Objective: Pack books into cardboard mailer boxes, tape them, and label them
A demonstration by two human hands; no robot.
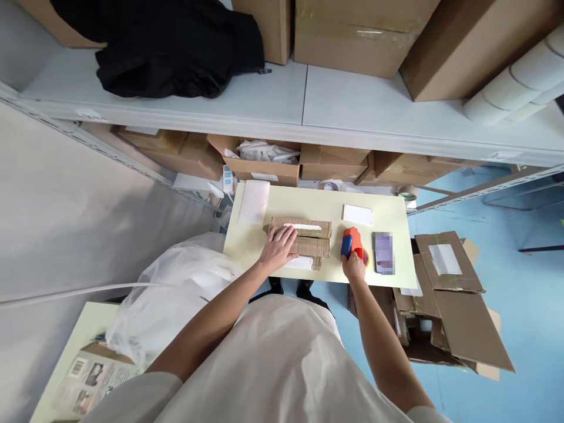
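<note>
Cardboard, brown, corrugated, rectangular, lies under flattened, ungripping left hand; right hand grips orange-and-blue plastic tape dispenser.

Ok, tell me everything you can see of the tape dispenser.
The tape dispenser looks plastic: an orange body with a blue part on its left. The right hand grips its near end, hiding part of it; the rest points away from the person. It is over the pale table, right of the brown cardboard. Whether it touches the table, or whether the round yellow edge beside it belongs to it, I cannot tell.
</note>
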